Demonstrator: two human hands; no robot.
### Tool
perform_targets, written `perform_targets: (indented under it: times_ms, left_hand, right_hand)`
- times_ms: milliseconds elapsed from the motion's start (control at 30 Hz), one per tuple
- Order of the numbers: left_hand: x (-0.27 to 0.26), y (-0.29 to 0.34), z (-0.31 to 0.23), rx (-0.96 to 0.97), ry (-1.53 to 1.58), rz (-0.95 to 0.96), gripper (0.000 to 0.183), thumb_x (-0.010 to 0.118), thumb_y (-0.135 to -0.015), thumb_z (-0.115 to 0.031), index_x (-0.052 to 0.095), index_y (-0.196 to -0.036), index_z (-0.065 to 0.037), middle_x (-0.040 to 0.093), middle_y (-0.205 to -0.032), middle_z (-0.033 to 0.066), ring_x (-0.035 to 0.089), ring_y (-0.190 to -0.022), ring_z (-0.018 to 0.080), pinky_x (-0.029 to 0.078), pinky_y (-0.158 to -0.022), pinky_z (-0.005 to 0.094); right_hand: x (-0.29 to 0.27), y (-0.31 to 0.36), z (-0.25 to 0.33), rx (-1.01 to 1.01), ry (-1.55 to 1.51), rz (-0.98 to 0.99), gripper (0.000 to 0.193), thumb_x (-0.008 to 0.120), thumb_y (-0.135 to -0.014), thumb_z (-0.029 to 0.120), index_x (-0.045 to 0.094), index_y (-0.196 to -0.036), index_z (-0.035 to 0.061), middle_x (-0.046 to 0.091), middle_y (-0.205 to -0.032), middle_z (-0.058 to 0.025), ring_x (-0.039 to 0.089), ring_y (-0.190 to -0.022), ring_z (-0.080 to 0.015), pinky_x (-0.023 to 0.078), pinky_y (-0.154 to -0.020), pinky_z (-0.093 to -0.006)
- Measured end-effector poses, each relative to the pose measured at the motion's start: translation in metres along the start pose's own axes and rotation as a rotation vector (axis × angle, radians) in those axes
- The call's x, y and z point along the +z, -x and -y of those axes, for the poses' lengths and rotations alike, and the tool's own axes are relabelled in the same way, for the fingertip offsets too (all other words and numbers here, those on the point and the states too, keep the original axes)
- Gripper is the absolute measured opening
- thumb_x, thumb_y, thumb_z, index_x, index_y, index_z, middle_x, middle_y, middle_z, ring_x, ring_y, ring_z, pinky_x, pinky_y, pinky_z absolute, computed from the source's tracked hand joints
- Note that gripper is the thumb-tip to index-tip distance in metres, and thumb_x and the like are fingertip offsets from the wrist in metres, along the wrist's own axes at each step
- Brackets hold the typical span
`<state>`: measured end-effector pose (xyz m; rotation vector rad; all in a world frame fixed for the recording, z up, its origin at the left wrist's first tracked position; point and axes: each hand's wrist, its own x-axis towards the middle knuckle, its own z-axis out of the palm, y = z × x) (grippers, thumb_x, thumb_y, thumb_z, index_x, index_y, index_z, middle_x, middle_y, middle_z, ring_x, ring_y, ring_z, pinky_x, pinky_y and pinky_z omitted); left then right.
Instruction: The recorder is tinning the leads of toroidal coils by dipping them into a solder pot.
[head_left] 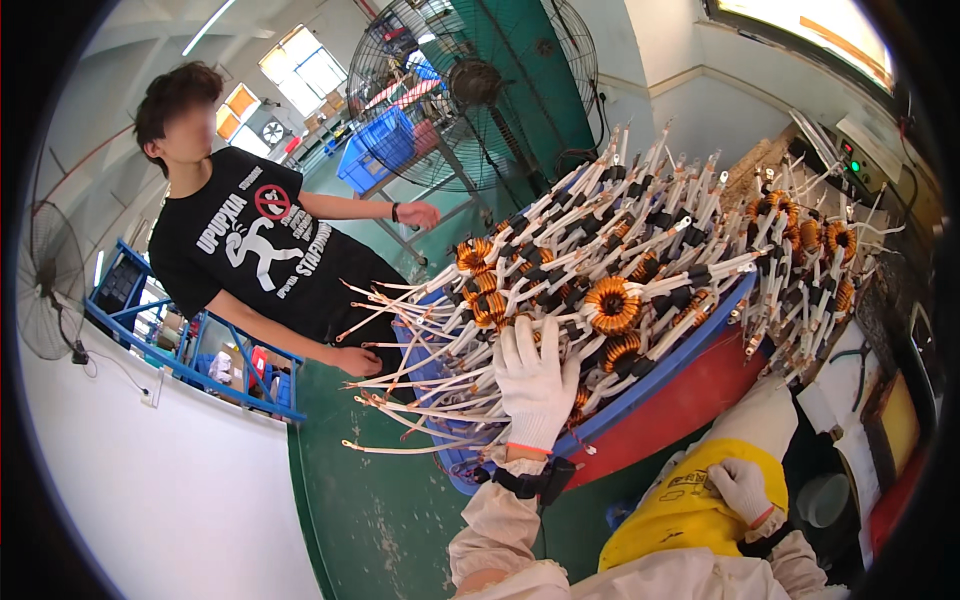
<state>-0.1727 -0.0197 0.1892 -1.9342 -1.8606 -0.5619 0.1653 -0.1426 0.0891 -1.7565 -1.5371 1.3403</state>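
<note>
My left hand (533, 390), in a white knit glove, lies with its fingers stretched out on a heap of wound coils. Beside its fingers are copper-coloured toroid coils (613, 305) with white-sleeved leads, black sleeves and metal lug ends. The heap fills a blue-rimmed tub (665, 362) and rises above its edge. Nothing shows gripped in that hand. My right hand (742, 490), also gloved, rests on yellow cloth (650, 520) over my lap. Its fingers look curled in, with nothing visible in them.
Across the tub a person in a black shirt (270, 230) stands with one hand near the leads. Behind are a large fan (475, 85) and a blue crate (375, 150). More coils (805, 240) pile at right, near a device with lit indicators (852, 160).
</note>
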Motion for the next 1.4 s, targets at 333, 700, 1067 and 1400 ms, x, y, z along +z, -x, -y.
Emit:
perform_targets:
  times_ms: [333,700,1067,1400]
  left_hand:
    - [-0.002,0.001,-0.005,0.057,0.003,-0.019,0.053,0.064,-0.084,-0.032,0.053,-0.133,-0.014,0.047,-0.131,0.0226,0.045,-0.121,0.044,0.034,-0.104,0.056]
    - [-0.018,-0.045,-0.003,0.257,0.147,-0.173,0.035,0.066,-0.083,-0.018,0.062,-0.114,-0.004,0.062,-0.118,0.0156,0.055,-0.115,0.0332,0.036,-0.105,0.0499]
    - [0.015,-0.056,-0.04,0.237,-0.106,0.243,0.057,0.079,-0.069,-0.03,0.058,-0.119,-0.017,0.054,-0.126,0.02,0.056,-0.106,0.0383,0.043,-0.093,0.0462]
    - [-0.031,-0.076,-0.008,0.306,-0.185,0.309,0.062,0.082,-0.065,-0.021,0.057,-0.122,-0.012,0.046,-0.137,0.0193,0.057,-0.111,0.0378,0.046,-0.093,0.0458]
  right_hand:
    - [-0.002,0.012,0.0,-0.022,0.026,-0.06,0.033,0.061,-0.091,0.03,0.07,-0.078,0.0007,0.068,-0.065,-0.0103,0.066,-0.058,-0.0202,0.051,-0.058,-0.031]
    - [-0.007,0.01,0.016,-0.104,0.185,-0.008,0.035,0.057,-0.091,0.041,0.071,-0.085,0.009,0.068,-0.077,-0.0133,0.066,-0.071,-0.032,0.052,-0.067,-0.0394]
    - [-0.008,0.012,-0.005,-0.169,0.087,-0.072,0.04,0.053,-0.094,0.045,0.071,-0.093,0.0101,0.069,-0.082,-0.014,0.066,-0.076,-0.0329,0.052,-0.072,-0.0403]
    - [-0.017,0.019,0.013,-0.176,0.056,0.063,0.045,0.05,-0.095,0.047,0.069,-0.1,0.006,0.069,-0.093,-0.0185,0.064,-0.086,-0.037,0.05,-0.08,-0.0433]
